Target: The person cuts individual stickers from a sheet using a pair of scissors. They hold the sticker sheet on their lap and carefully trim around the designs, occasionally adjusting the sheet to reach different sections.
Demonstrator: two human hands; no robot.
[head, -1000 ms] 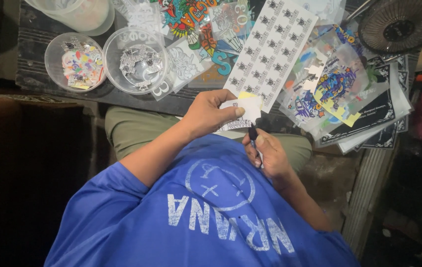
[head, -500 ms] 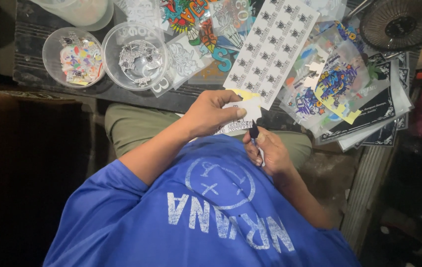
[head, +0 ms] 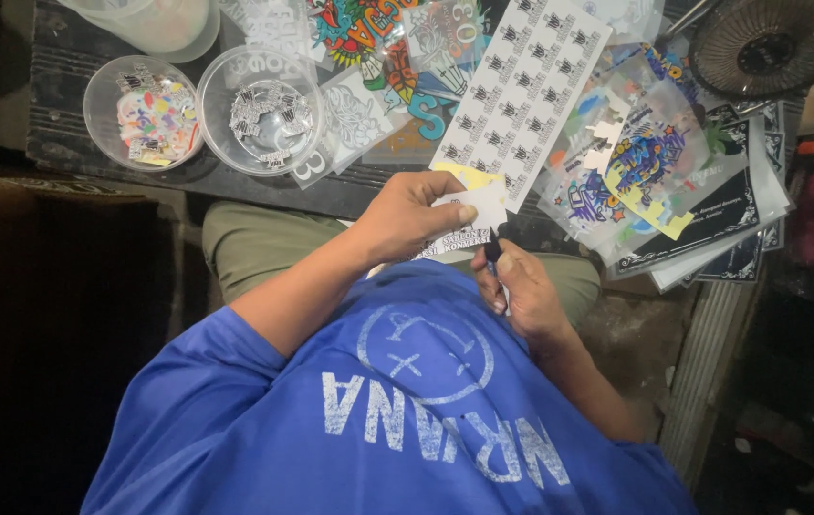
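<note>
My left hand point(head: 405, 225) pinches a small white sticker sheet point(head: 477, 204) with black print along its lower edge, holding it over my lap in front of my blue shirt. Just right of it and lower, my right hand point(head: 524, 294) is closed around a thin dark tool point(head: 493, 256). The tool's tip points up at the bottom edge of the small sheet. I cannot tell what kind of tool it is. A long white sheet point(head: 521, 86) with rows of small black stickers lies on the dark table point(head: 63, 124) right behind my hands.
Two clear plastic bowls stand at the left of the table, one point(head: 151, 113) with colourful cut pieces, one point(head: 264, 113) with black-and-white ones. Colourful sticker sheets point(head: 641, 162) are piled at the right. A small fan point(head: 772, 43) sits at the top right, a clear tub point(head: 164, 21) at the top left.
Both hands stay at the same spot with the small sheet and the tool. Only the view has shifted slightly.
</note>
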